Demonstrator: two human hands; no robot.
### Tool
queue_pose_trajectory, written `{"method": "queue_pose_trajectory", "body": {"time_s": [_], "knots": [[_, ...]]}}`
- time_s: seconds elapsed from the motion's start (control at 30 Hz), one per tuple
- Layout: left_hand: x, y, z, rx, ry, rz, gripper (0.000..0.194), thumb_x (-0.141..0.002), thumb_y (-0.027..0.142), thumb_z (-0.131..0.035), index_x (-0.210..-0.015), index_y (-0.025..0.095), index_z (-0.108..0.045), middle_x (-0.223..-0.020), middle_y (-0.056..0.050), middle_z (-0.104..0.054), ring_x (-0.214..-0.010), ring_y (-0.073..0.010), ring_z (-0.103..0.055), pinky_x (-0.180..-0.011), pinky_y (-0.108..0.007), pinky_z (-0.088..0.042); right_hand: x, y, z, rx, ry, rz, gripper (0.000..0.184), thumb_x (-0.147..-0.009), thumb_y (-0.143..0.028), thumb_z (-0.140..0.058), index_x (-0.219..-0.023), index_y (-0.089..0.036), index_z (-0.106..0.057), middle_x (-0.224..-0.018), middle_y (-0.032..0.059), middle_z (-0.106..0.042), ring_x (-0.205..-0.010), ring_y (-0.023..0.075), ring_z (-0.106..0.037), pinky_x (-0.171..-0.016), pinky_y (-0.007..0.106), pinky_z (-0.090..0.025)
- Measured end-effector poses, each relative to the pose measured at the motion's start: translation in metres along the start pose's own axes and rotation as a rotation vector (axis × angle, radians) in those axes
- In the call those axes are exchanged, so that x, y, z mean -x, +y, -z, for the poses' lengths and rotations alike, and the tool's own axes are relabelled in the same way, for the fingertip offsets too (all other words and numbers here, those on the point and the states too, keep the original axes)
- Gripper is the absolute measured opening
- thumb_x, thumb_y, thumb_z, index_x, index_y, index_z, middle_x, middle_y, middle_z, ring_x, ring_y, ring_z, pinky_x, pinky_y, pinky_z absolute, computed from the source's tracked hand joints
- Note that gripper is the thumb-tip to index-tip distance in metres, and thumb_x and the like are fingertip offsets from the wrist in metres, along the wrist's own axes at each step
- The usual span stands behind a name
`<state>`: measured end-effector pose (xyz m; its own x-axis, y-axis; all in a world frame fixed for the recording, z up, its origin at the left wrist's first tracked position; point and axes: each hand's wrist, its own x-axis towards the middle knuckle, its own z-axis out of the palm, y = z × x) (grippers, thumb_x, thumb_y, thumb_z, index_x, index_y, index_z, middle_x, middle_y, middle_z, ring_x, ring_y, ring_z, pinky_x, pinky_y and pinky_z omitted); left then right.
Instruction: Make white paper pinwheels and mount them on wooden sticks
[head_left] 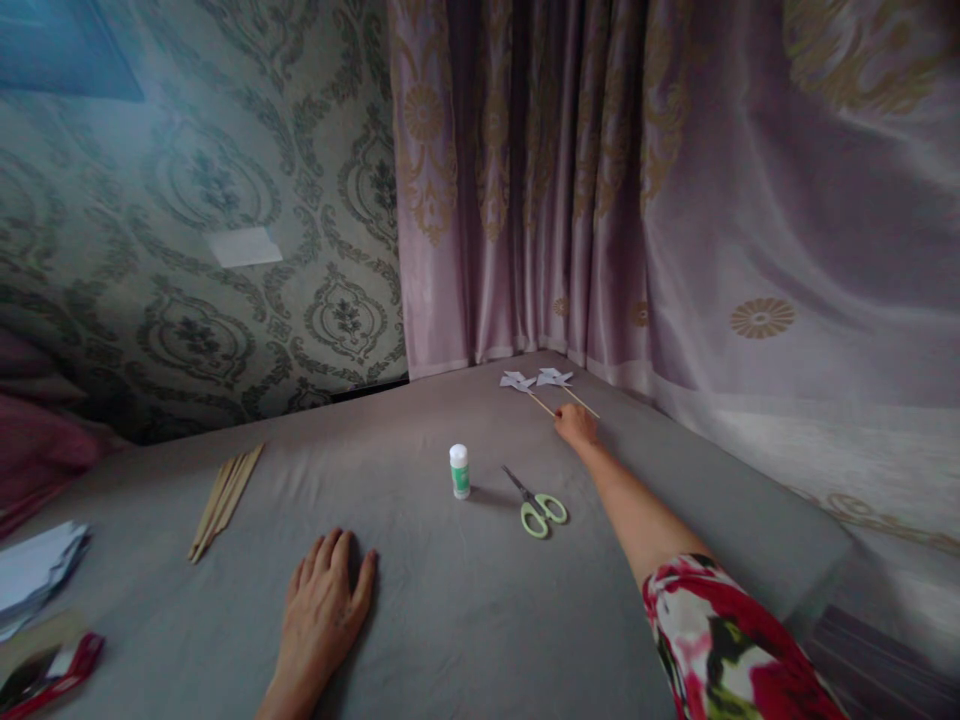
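Stretched out to the far side, my right hand (577,427) has its fingers closed around the stick of a white paper pinwheel (517,381). A second white pinwheel (553,377) lies just right of it, its thin stick running behind my hand. My left hand (328,590) rests flat on the grey cloth with fingers apart, holding nothing. Between the two hands, a glue stick (460,473) with a white cap stands upright. Scissors (535,505) with pale green handles lie to its right, their blades pointing away to the left.
A bundle of flat wooden sticks (226,500) lies left on the grey cloth (420,620). At the left edge are a stack of white paper (41,570) and a red-edged item (56,670). Curtains (517,200) and a patterned wall (225,270) border the far side.
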<state>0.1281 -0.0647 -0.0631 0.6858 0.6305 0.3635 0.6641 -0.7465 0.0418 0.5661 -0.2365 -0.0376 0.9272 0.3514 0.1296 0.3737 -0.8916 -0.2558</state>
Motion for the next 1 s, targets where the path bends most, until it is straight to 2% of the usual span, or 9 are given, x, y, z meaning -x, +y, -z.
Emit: {"method": "queue_pose_trajectory", "body": {"time_s": [1.0], "knots": [[0.0, 0.0021, 0.0029, -0.004, 0.0, 0.008, 0.061, -0.091, 0.046, -0.027, -0.124, 0.004, -0.055, -0.132, -0.02, -0.056, -0.127, -0.0319, -0.047, -0.107, -0.045, -0.035, 0.01, -0.0018, 0.0061, -0.001, -0.014, -0.009, 0.027, -0.092, -0.028, -0.049, -0.11, -0.022, -0.068, -0.116, 0.0119, -0.067, -0.108, 0.0227, -0.062, -0.082, 0.029, -0.047]]}}
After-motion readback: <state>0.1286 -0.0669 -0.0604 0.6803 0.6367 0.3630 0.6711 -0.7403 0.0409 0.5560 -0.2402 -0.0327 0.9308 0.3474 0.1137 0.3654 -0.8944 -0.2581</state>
